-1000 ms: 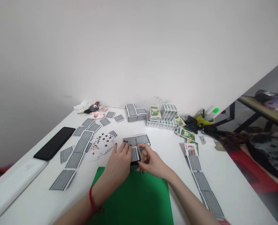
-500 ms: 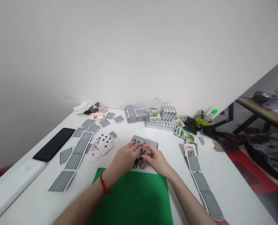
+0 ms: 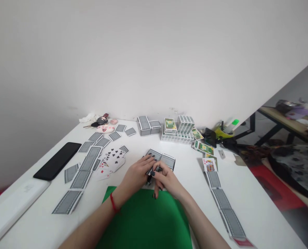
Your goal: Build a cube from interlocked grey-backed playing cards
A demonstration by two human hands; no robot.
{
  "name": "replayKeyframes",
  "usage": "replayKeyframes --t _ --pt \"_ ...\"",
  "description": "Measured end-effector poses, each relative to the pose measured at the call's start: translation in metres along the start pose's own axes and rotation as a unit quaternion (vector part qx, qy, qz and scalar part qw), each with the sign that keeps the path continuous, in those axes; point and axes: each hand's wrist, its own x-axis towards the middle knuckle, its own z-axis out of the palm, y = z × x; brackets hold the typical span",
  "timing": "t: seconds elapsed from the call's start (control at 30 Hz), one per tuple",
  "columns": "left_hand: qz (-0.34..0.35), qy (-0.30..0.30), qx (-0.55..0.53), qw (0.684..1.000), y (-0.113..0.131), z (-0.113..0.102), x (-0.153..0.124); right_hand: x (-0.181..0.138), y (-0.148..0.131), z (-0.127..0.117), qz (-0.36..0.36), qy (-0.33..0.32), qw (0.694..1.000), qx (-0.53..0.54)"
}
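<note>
Just below the centre of the frame, a low block of grey-backed cards (image 3: 168, 161) sits on the white table (image 3: 191, 173), just beyond the upper edge of a green mat (image 3: 146, 218). The left hand (image 3: 136, 172) extends from the lower left, its dark-nailed fingers lying straight and close together across the top of the block's left part; its thumb is hidden, so I cannot tell whether it pinches anything. The right hand (image 3: 167, 180) extends from the lower right, thumb and fingers bent at the near side of the block, close beside the left; whether they pinch a card there I cannot tell. A red bracelet (image 3: 113, 203) circles the left wrist.

Left of the hands, face-up cards (image 3: 114, 155) overlap beside a row of face-down cards (image 3: 82, 178) slanting toward the lower left. At the left of the frame lie a flat black device (image 3: 57, 160) and a long white case (image 3: 16, 211). Above the block, a small card stack (image 3: 144, 124) stands near the wall (image 3: 154, 52), with green-and-white card boxes (image 3: 177, 137) just to its right. A second row of cards (image 3: 223, 200) slants into the lower right, a face card (image 3: 209, 166) at its upper end
</note>
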Motion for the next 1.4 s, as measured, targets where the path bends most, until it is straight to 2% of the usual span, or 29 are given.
replayKeyframes --t 0.13,0.37,0.5,0.63,0.8,0.93,1.1,1.4 --pt "0.006 0.005 -0.013 1.0 -0.002 0.001 0.0 0.002 -0.002 -0.006 0.038 -0.016 0.999 0.001" --pt "-0.004 0.017 -0.031 0.999 -0.004 0.004 -0.002 0.005 -0.006 0.001 0.066 0.078 0.994 0.025" --pt "-0.005 0.017 -0.042 0.999 -0.006 0.006 -0.002 -0.003 -0.007 0.007 0.046 0.13 0.99 0.029" --pt "-0.01 0.014 -0.051 0.999 -0.005 0.006 -0.002 -0.004 -0.002 0.011 0.016 0.208 0.978 0.013" --pt "-0.013 0.017 -0.056 0.998 -0.003 0.005 -0.002 0.0 0.003 0.016 -0.013 0.247 0.969 0.01" --pt "-0.015 0.019 -0.053 0.998 -0.003 0.004 -0.002 -0.001 0.001 0.017 -0.022 0.25 0.968 -0.003" --pt "-0.012 0.025 -0.055 0.998 -0.003 0.005 -0.002 -0.002 -0.002 0.012 -0.024 0.207 0.978 -0.024" --pt "-0.021 0.017 -0.056 0.998 -0.004 0.006 -0.002 -0.003 0.001 0.008 -0.038 0.23 0.969 -0.082"
